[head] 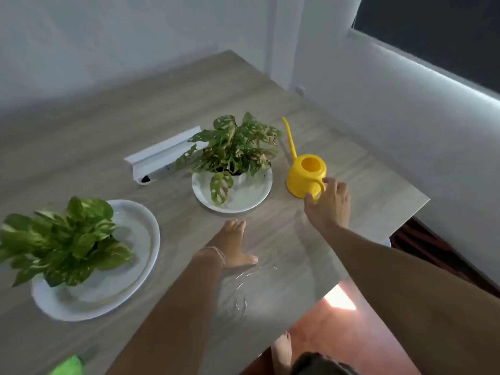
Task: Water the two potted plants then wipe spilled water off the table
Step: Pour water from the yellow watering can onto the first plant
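Head view: your right hand [327,204] has its fingers [309,198] spread loosely at the yellow watering can's [305,174] handle, not yet gripping. Your left hand [234,244] lies flat, fingers splayed, on the bench [270,101], spilled water [238,290] just behind it. Both potted plants [232,147] [62,239] stand left of it.

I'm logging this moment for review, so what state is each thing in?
Watering can: upright on table, right hand at its handle.
Left hand: flat on table, holding nothing.
Holey-leaf plant: upright on white plate.
Broad-leaf plant: upright on white plate.
Spilled water: unwiped.
Green cloth: untouched.
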A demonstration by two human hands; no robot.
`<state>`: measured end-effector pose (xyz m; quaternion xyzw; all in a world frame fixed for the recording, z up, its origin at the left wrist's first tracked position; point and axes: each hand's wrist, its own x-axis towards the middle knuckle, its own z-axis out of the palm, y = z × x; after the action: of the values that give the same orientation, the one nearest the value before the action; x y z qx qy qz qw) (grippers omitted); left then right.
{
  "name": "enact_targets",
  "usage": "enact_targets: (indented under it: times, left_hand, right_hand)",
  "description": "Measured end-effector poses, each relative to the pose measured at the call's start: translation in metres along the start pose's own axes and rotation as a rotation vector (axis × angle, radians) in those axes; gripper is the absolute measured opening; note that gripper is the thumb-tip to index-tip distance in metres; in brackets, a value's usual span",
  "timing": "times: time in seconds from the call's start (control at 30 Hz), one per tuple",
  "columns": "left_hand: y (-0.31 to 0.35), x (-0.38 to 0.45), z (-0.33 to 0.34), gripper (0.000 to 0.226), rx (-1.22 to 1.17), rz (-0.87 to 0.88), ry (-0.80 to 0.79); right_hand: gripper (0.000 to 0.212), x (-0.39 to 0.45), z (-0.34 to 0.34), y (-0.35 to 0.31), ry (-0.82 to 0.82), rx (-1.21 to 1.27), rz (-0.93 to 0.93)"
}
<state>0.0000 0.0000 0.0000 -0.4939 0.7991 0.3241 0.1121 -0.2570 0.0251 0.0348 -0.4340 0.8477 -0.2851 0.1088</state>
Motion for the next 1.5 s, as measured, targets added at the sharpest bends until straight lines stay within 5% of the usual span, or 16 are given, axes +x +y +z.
enact_targets:
  times: [0.2,0.6,0.87,1.2,1.5]
  left_hand:
    - [-0.033,0.003,0.011,0.144,0.148,-0.127,-0.085]
    - [-0.04,0.009,0.042,0.157,0.03,-0.186,-0.051]
    - [-0.036,0.005,0.039,0.154,0.007,-0.192,-0.048]
    - [-0.035,0.004,0.039,0.153,0.0,-0.202,-0.045]
    - [-0.033,0.002,0.037,0.152,0.004,-0.2,-0.059]
  right_hand:
    - [0.079,0.016,0.017,-0.003,-0.15,0.087,0.285]
    - [0.032,0.015,0.045,-0.007,-0.222,0.234,0.375]
    - [0.04,0.014,0.031,-0.011,-0.127,0.651,0.445]
    - [0.032,0.01,-0.021,-0.028,-0.064,0.735,0.245]
    - [0.054,0.012,-0.087,-0.055,0.09,0.684,0.069]
